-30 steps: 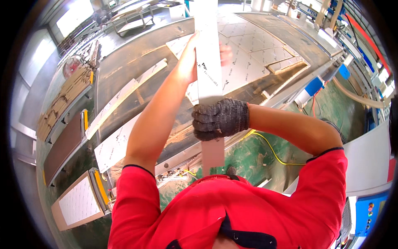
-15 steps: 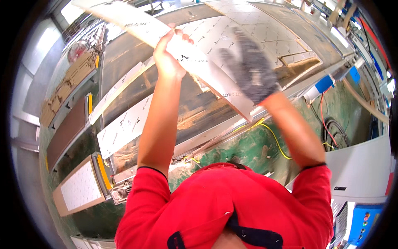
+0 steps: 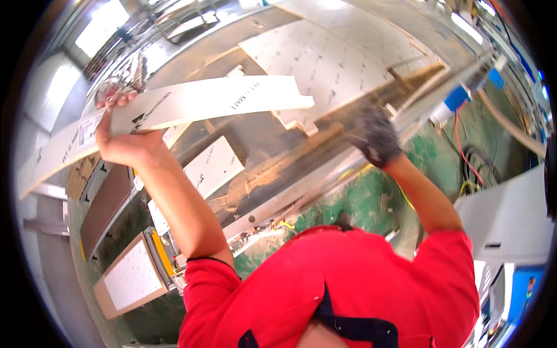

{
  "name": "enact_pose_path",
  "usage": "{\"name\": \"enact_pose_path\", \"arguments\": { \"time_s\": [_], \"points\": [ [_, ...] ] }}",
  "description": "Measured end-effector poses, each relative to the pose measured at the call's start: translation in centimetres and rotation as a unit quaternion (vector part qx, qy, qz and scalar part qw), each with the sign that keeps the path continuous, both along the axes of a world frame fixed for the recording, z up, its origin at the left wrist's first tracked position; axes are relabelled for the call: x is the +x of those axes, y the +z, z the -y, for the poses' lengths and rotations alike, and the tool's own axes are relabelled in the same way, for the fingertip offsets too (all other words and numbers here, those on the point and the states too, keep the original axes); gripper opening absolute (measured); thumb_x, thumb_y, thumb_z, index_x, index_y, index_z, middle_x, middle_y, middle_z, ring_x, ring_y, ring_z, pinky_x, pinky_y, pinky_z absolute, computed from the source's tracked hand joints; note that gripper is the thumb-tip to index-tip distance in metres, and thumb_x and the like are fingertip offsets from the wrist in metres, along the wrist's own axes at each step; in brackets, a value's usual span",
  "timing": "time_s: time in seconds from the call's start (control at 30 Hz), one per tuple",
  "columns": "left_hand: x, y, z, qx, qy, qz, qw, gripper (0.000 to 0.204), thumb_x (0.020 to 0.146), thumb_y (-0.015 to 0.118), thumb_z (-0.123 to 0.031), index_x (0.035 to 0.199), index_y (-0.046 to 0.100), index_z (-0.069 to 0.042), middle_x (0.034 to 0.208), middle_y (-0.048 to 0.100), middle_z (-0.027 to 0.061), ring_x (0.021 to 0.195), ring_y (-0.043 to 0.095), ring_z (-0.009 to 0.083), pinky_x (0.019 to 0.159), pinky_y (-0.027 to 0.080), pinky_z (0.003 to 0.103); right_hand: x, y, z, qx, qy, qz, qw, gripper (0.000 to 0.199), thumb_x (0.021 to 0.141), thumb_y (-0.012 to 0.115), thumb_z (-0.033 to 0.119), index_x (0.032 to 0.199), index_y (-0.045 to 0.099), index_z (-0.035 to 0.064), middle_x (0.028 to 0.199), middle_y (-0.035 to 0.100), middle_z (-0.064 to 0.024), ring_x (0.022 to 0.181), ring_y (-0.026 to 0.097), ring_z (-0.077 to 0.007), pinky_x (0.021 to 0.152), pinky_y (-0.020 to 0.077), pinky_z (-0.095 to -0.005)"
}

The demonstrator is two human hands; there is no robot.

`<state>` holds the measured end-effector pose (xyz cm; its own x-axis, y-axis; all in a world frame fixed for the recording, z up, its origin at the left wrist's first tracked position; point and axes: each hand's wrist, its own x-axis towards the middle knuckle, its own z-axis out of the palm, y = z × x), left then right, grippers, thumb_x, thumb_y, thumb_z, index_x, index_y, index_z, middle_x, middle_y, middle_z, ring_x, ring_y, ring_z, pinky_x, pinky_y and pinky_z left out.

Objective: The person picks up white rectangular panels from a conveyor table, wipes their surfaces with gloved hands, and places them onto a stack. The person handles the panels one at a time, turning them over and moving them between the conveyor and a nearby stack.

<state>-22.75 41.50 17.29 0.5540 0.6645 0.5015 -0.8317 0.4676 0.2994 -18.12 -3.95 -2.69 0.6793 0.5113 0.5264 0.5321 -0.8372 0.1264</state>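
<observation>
**Person lifting a long white strip above a dusty machine bed**

A person in a red shirt is looking down over their own raised arms. The left hand (image 3: 125,142), bare, is gripping a long white strip (image 3: 191,104) of thin board, with the fingers curling over its top edge and the thumb underneath, so the hand is pinching the strip near its left part. The strip is running almost level across the upper left of the view, held up in the air; its right end (image 3: 301,100) is sticking out free, with a small notch at the tip, and its left end is trailing off toward the edge of the picture. It is carrying small dark printed marks.

The right hand (image 3: 374,136), wearing a dark knitted glove, is reaching out to the right, well apart from the strip. It is blurred, hovering over or resting on the metal rail (image 3: 325,174) of the machine; whether it is spread or closed cannot be told.

Below the hands, a sawdust-covered machine bed (image 3: 272,168) is slanting across the view. A large white panel (image 3: 325,58) is lying on it farther back, and a smaller white offcut (image 3: 212,168) is lying nearer. A green floor (image 3: 371,203) is showing beneath, with a yellow cable (image 3: 464,188) on the right.
</observation>
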Motion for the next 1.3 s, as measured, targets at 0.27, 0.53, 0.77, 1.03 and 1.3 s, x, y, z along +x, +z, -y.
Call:
{"name": "enact_pose_path", "arguments": {
  "time_s": [0.27, 0.53, 0.77, 1.03, 1.3],
  "points": [
    [-3.3, -3.5, -4.0, -0.014, 0.079, -0.056, 0.995, 0.028, 0.083, 0.056, -0.013, 0.109, 0.05, -0.006, 0.086, 0.052, 0.0083, 0.076, 0.053, 0.0235, 0.073, 0.048, 0.041, -1.4, 10.0, -1.3, 0.249, 0.013, 0.086, 0.965, 0.032, 0.099, 0.058, 0.021, 0.126, 0.062, 0.0033, 0.129, 0.061, -0.0201, 0.118, 0.057, -0.0376, 0.105, 0.0421, -0.0464],
    [-4.4, -10.0, -1.5, -0.099, -0.017, -0.051, 0.994, 0.022, 0.085, 0.052, -0.015, 0.105, 0.049, -0.006, 0.087, 0.051, 0.0084, 0.078, 0.052, 0.0232, 0.077, 0.048, 0.041, -5.2, 8.6, -18.7, 0.086, 0.247, -0.127, 0.957, 0.085, 0.079, 0.08, 0.036, 0.146, 0.041, 0.0005, 0.139, 0.052, -0.0241, 0.13, 0.048, -0.0411, 0.112, 0.0356, -0.0508],
    [-5.7, -16.8, -1.3, -0.173, -0.008, -0.089, 0.981, 0.035, 0.091, 0.056, -0.012, 0.122, 0.041, -0.005, 0.09, 0.057, 0.0131, 0.081, 0.06, 0.027, 0.083, 0.053, 0.045, -4.7, 5.3, -18.7, -0.019, 0.222, -0.168, 0.96, 0.094, 0.067, 0.088, 0.034, 0.14, 0.043, -0.0022, 0.128, 0.057, -0.0245, 0.117, 0.054, -0.0433, 0.1, 0.0444, -0.0497],
    [-6.5, -22.3, -4.2, -0.084, -0.122, -0.286, 0.947, 0.058, 0.098, 0.058, -0.037, 0.141, 0.037, -0.004, 0.124, 0.059, 0.0189, 0.108, 0.061, 0.0321, 0.098, 0.049, 0.048, -0.6, 3.9, -22.7, 0.021, 0.176, -0.249, 0.952, 0.072, 0.063, 0.089, 0.037, 0.121, 0.058, 0.005, 0.106, 0.068, -0.0199, 0.1, 0.066, -0.037, 0.087, 0.0534, -0.0438],
    [-17.1, -24.3, -6.0, 0.01, -0.121, -0.4, 0.909, 0.058, 0.102, 0.05, -0.041, 0.144, 0.038, -0.003, 0.13, 0.058, 0.0188, 0.106, 0.062, 0.0278, 0.091, 0.051, 0.043, 10.6, 7.2, -27.7, -0.068, 0.165, -0.235, 0.955, 0.081, 0.06, 0.09, 0.034, 0.13, 0.059, 0.0099, 0.121, 0.067, -0.0162, 0.111, 0.064, -0.0335, 0.097, 0.0511, -0.0407]
  ]
}}
